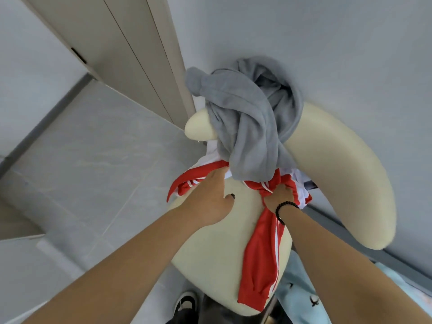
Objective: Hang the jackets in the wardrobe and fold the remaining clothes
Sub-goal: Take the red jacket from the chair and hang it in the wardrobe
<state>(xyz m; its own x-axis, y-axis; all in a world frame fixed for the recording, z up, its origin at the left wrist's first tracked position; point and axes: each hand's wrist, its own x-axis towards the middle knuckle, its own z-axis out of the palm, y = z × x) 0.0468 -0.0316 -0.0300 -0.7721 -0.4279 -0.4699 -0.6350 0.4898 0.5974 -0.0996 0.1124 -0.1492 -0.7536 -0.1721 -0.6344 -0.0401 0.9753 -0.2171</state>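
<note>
Two bare hands reach down onto a cream chair (210,249) whose round seat fills the lower middle of the view and whose curved backrest sweeps from 11 o'clock round to 3 o'clock. The left hand (210,197) lies with its fingers straight and pushed forward, their tips under the edge of the red jacket (261,260) at the back of the seat; a dark ring (232,195) shows on the thumb. The right hand (279,198) has its fingers curled into a bunch of the red cloth, gripping it near the middle of the garment, and a bracelet of black beads (284,210) circles its wrist. The red jacket, striped in white, lies crumpled across the seat's far side, with one sleeve trailing down toward 6 o'clock over the seat's front edge. White fabric shows beneath it at the back. A grey hoodie (247,122) is heaped over the backrest at 12 o'clock, its lower end draped onto the red jacket. At 5 o'clock a pale blue patterned cloth (301,298) shows beside the chair. A beige door frame (131,52) stands at 10 o'clock above the grey tiled floor (88,164). A dark shoe (185,302) shows at the bottom edge.
</note>
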